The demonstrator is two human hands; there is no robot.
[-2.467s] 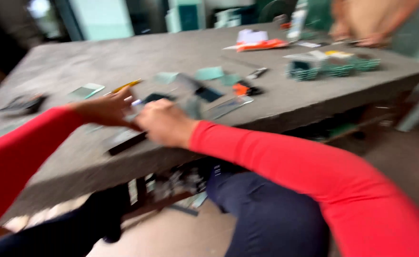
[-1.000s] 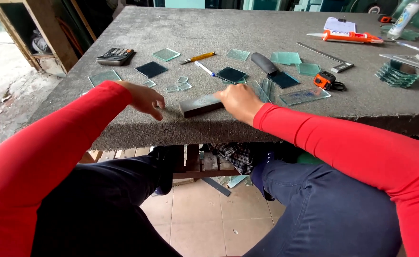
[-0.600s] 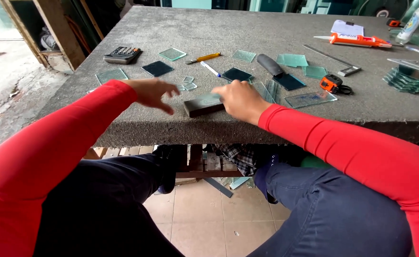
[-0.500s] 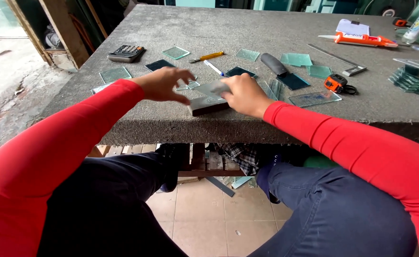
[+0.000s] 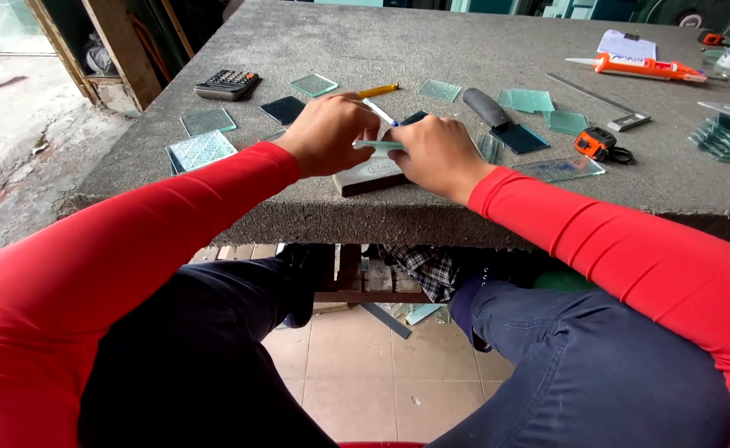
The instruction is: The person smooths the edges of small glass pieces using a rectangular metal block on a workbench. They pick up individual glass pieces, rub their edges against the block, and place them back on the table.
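Near the front edge of the grey surface, the left hand and right hand meet over a flat rectangular block. Both sets of fingers pinch a small pale-green glass piece, held edge-down just above the block. No container shows; loose glass squares, a calculator, a pen and an orange tape measure lie around. Half a second earlier the left hand was spread open, reaching past the block; now it has closed on the glass.
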